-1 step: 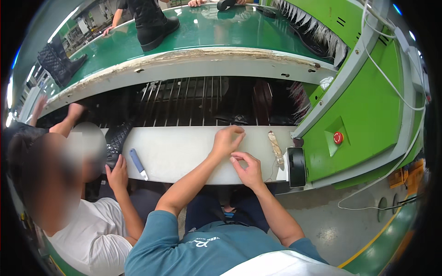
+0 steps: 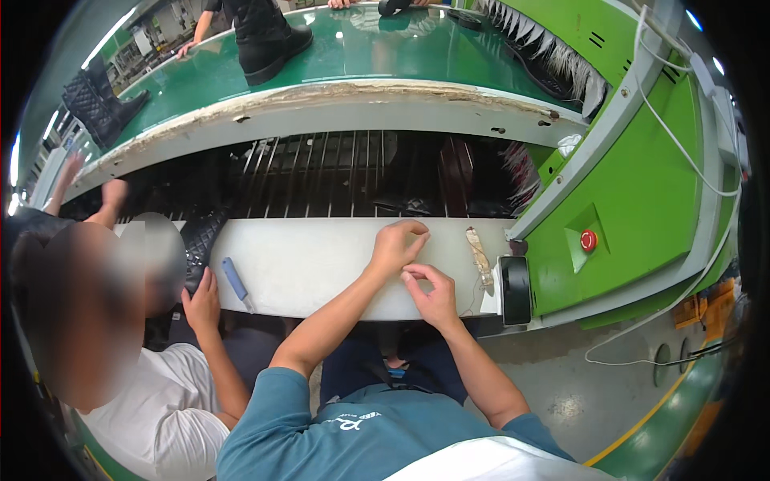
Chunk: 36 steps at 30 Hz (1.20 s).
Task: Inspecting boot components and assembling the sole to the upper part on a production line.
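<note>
Above the white work board (image 2: 321,268), my left hand (image 2: 395,247) has its fingers curled, thumb and fingertips close together. My right hand (image 2: 433,295) is just below and to its right, thumb and forefinger nearly meeting in a pinch. The hands almost touch; anything between the fingertips is too small to make out. Right of them lies a slim tool wrapped in pale tape (image 2: 479,252). A blue-handled tool with a short, light tip (image 2: 234,279) rests toward the board's left end.
At left, a co-worker's hand (image 2: 202,298) holds a black quilted boot (image 2: 200,248). Beyond the board are metal rollers (image 2: 321,176) with dark boots. A green table (image 2: 361,56) bears more boots. A green machine (image 2: 642,200) with a red button (image 2: 589,240) stands at right.
My hands keep nearly the same pose. The co-worker's far hand at the left has moved slightly left. The view has shifted a little.
</note>
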Each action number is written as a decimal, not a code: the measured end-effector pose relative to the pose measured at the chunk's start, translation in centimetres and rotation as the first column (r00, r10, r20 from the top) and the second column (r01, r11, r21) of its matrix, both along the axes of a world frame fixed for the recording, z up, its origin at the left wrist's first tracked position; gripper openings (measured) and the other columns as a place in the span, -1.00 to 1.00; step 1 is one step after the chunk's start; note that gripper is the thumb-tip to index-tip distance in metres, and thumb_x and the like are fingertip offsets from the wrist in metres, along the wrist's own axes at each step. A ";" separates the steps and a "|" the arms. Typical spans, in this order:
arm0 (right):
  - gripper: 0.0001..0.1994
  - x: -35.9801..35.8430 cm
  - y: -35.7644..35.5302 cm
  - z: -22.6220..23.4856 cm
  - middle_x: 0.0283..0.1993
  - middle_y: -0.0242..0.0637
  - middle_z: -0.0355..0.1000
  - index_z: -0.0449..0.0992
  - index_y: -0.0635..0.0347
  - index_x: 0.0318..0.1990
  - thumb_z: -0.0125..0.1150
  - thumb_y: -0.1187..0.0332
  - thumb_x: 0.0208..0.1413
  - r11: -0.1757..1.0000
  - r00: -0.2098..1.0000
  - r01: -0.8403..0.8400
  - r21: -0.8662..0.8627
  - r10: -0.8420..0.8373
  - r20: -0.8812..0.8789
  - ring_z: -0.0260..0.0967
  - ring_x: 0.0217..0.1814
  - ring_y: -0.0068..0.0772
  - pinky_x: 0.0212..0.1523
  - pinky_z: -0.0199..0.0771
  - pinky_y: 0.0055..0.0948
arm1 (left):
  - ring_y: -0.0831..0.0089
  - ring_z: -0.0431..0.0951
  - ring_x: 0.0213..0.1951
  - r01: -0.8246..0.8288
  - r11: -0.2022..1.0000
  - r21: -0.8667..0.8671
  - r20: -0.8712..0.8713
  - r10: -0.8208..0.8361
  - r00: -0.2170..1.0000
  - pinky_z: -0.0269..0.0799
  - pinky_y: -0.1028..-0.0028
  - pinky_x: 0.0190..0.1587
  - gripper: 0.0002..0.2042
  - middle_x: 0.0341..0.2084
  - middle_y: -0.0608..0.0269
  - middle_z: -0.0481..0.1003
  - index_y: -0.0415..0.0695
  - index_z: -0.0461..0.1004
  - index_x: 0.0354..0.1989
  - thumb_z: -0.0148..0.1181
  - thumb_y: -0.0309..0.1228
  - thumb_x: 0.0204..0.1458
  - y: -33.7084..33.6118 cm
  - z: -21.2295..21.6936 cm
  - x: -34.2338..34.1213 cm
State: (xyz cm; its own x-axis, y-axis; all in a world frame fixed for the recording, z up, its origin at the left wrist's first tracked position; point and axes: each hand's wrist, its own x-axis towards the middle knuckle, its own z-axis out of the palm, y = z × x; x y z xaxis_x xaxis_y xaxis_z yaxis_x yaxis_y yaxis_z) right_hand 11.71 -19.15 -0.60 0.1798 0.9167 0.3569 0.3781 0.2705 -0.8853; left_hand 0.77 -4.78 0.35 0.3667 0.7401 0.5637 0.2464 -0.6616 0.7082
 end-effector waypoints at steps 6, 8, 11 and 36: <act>-0.88 4.0 3.1 5.3 -0.13 -0.32 0.68 0.70 0.29 -0.01 0.40 0.49 0.38 0.963 0.992 0.127 0.239 -0.125 -0.024 0.60 -0.13 -0.56 -0.07 0.63 -0.47 | 0.24 0.80 -0.33 0.026 0.986 -0.165 0.050 -0.018 0.999 0.71 0.29 -0.20 -0.87 -0.29 0.10 0.75 -0.20 0.72 -0.21 0.44 -0.40 0.21 0.2 -1.5 -0.1; -0.88 5.6 6.2 11.8 -0.09 -0.27 0.67 0.67 0.29 0.02 0.36 0.50 0.41 0.899 0.990 0.138 0.416 -0.118 -0.073 0.59 -0.13 -0.55 -0.07 0.63 -0.48 | 0.26 0.80 -0.35 0.009 0.984 -0.176 0.021 -0.005 1.000 0.70 0.30 -0.22 -0.88 -0.32 0.12 0.75 -0.18 0.71 -0.22 0.43 -0.40 0.21 0.2 -0.7 -0.6; -0.85 9.3 11.3 19.3 -0.06 -0.29 0.69 0.68 0.25 0.06 0.36 0.44 0.45 0.845 0.969 0.238 0.479 -0.243 -0.054 0.63 -0.05 -0.53 0.06 0.65 -0.48 | 0.29 0.78 -0.41 -0.007 0.991 -0.131 0.031 0.011 0.999 0.66 0.32 -0.30 -0.92 -0.44 0.22 0.73 -0.11 0.70 -0.24 0.42 -0.40 0.21 0.6 -1.1 -0.4; 0.00 23.6 29.7 35.1 0.14 -0.04 0.65 0.64 0.17 0.30 0.38 -0.58 0.02 0.816 0.781 0.534 -0.224 -0.374 0.500 0.59 0.17 -0.15 0.11 0.54 -0.19 | 0.11 0.76 -0.38 0.003 0.978 -0.209 -0.027 -0.009 1.000 0.66 0.13 -0.24 -0.89 -0.49 0.19 0.72 -0.05 0.72 -0.24 0.40 -0.31 0.19 1.9 -1.7 0.2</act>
